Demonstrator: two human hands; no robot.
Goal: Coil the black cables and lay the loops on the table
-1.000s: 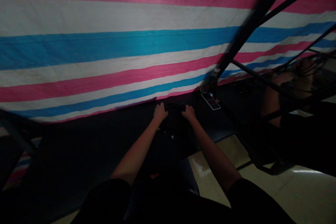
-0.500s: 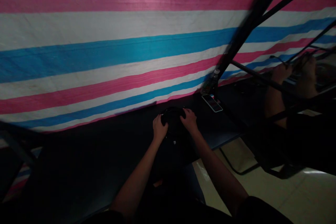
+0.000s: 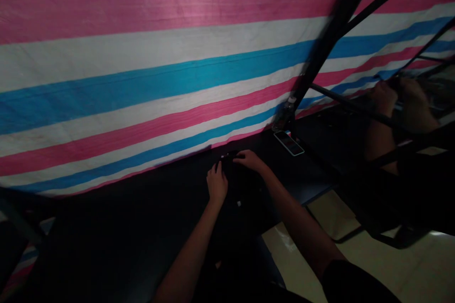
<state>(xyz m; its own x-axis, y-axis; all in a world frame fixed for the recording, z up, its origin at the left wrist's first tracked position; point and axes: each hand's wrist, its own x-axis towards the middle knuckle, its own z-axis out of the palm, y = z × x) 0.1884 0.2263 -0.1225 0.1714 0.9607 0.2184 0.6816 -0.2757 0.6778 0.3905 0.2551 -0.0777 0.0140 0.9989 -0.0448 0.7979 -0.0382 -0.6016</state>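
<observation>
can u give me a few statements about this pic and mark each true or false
1. The left hand and right hand are at a dark item. True.
2. The phone lies to the left of both hands. False: the phone lies to their right.
3. A bottle stands near the phone. True.
4. The sheet behind is plain green. False: the sheet has pink, white and blue stripes.
5. Another person's hand shows toward the right edge. True.
</observation>
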